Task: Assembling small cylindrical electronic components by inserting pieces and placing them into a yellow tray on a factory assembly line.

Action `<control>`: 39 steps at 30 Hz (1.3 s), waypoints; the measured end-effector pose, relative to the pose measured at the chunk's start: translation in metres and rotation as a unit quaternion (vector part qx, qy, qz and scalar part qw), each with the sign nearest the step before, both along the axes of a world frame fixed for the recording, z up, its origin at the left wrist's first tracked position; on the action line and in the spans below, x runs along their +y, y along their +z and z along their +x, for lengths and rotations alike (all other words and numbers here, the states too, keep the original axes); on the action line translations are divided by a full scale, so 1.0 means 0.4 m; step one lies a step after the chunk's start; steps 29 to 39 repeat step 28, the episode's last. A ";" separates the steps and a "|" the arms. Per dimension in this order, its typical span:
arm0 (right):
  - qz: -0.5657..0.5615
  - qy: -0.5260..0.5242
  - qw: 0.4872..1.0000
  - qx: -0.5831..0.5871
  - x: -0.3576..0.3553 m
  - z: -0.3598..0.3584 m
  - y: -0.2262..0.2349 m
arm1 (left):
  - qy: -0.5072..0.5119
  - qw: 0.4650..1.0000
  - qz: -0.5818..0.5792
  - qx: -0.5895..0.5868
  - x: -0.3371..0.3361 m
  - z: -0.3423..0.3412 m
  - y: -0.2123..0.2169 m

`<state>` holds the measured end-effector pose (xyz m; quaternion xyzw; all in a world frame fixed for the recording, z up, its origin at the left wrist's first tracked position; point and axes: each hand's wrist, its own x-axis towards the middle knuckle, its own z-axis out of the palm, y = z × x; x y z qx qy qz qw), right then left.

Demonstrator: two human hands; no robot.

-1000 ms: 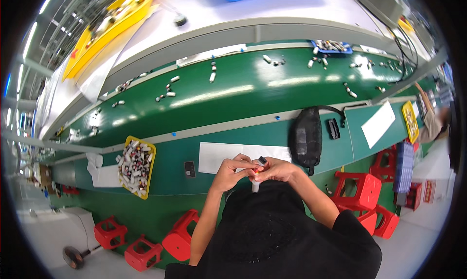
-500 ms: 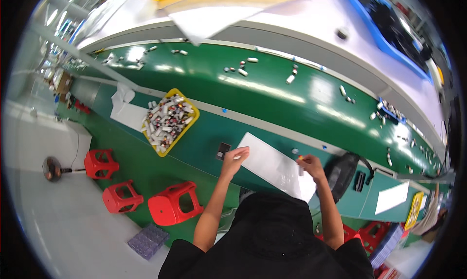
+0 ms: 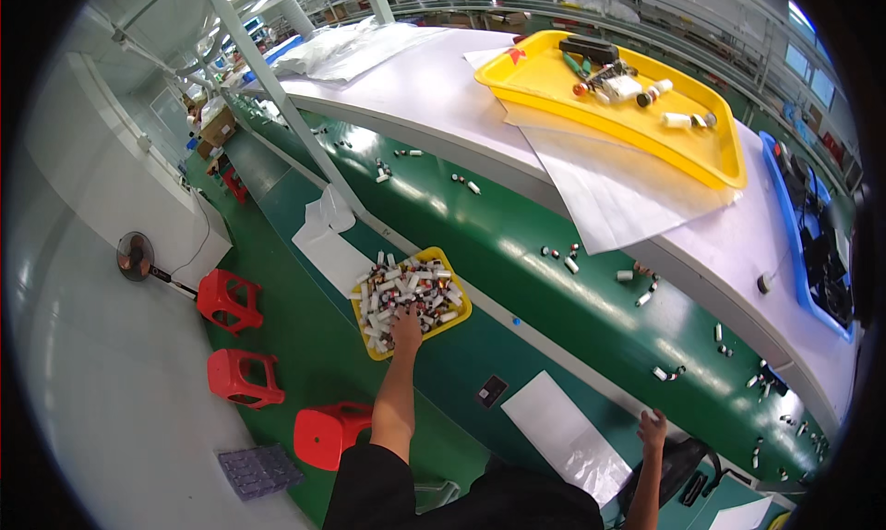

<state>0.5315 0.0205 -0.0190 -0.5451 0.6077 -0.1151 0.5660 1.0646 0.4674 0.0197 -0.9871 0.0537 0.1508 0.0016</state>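
Observation:
My left hand (image 3: 406, 331) reaches into a yellow tray (image 3: 460, 325) heaped with small white cylinders (image 3: 388, 288) that have dark and reddish end pieces. Its fingers look apart and touch the top of the pile; the tips are partly lost among the parts. Out to the right, my right hand (image 3: 652, 428) is raised beside the green conveyor's near edge. Its fingers are closed around a small whitish piece (image 3: 653, 415), mostly hidden by them. Between the hands, a white sheet (image 3: 568, 438) lies on the green bench, with a small dark card (image 3: 492, 391) to its left.
Along the green conveyor (image 3: 517, 244) lie scattered cylinders. On the white shelf beyond stand a yellow tray (image 3: 729, 161) with a few parts and a blue tray (image 3: 796, 244) of black items. A black bag (image 3: 678, 465) is at the right. Red stools (image 3: 323, 438) stand at the left.
My left hand has gone from beside the white sheet to the heaped tray. My right hand has moved from over the sheet toward the conveyor edge. The view has swung left and up.

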 end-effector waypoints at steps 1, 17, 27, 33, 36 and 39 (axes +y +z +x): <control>-0.004 0.003 1.000 -0.002 0.013 0.011 0.009 | -0.003 1.000 -0.010 -0.010 -0.004 0.007 0.003; 0.020 0.116 0.989 -0.088 0.089 0.096 0.145 | -0.022 0.844 -0.472 -0.253 0.049 -0.066 0.150; -0.002 0.333 0.927 -0.172 0.357 0.194 0.320 | 0.097 0.499 -0.847 0.155 -0.151 -0.537 0.258; 0.032 0.361 0.907 -0.213 0.400 0.207 0.358 | 0.099 0.498 -0.848 0.152 -0.133 -0.551 0.256; 0.032 0.361 0.907 -0.213 0.400 0.207 0.358 | 0.099 0.498 -0.848 0.152 -0.133 -0.551 0.256; 0.032 0.361 0.907 -0.213 0.400 0.207 0.358 | 0.099 0.498 -0.848 0.152 -0.133 -0.551 0.256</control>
